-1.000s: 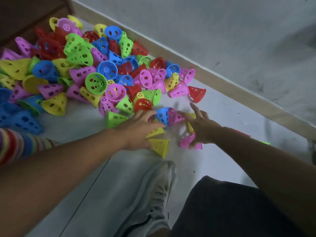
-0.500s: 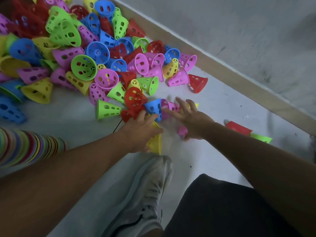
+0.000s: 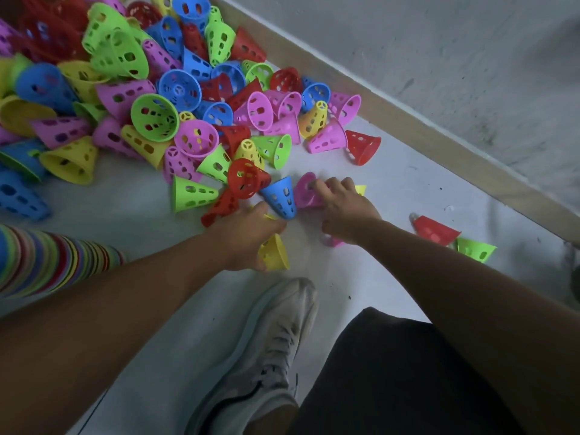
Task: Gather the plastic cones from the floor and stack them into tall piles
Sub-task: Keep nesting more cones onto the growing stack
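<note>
Left hand [image 3: 248, 233]: centre frame, fingers curled round a yellow perforated plastic cone [image 3: 273, 252].
Right hand [image 3: 343, 207]: just right, gripping a pink perforated plastic cone [image 3: 306, 189].
Loose cones [image 3: 150, 89]: heaped upper left on the floor [image 3: 392, 183].
Handling: likely light, stiff, slippery; grip by the rim.

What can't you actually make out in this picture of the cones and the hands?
Head view only:
- The striped stack of cones: its length, cut off by the left edge.
- The yellow cone: the left hand covers part of it, grip unclear.
- A pink cone under the right hand: mostly hidden.
- The far pile of loose cones: runs past the top and left edges, so no count.
</note>
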The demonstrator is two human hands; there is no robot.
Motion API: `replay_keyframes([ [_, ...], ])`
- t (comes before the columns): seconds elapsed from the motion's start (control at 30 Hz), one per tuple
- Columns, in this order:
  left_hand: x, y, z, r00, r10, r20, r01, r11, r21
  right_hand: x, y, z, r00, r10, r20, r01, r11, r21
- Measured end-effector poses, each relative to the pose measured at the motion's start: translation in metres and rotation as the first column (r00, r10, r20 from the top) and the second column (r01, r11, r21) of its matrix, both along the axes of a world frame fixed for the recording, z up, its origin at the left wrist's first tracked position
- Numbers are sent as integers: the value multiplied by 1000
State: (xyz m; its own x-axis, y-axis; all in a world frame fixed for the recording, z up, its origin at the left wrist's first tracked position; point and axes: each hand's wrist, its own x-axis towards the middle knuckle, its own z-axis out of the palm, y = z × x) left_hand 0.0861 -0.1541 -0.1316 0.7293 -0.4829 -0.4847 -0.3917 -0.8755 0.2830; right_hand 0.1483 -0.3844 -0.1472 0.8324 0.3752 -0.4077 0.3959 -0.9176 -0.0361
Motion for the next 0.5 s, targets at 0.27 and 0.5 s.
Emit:
replay_keyframes([
  [0.27,0,6,-5,997,-17,-75,15,1000,-22,-2,1,3,993,-115,-3,115,991,73],
  [0.5,-2,6,-6,992,-3,-128,-12,993,-122,-3,1,4,970,-244,-1,239,948,212],
])
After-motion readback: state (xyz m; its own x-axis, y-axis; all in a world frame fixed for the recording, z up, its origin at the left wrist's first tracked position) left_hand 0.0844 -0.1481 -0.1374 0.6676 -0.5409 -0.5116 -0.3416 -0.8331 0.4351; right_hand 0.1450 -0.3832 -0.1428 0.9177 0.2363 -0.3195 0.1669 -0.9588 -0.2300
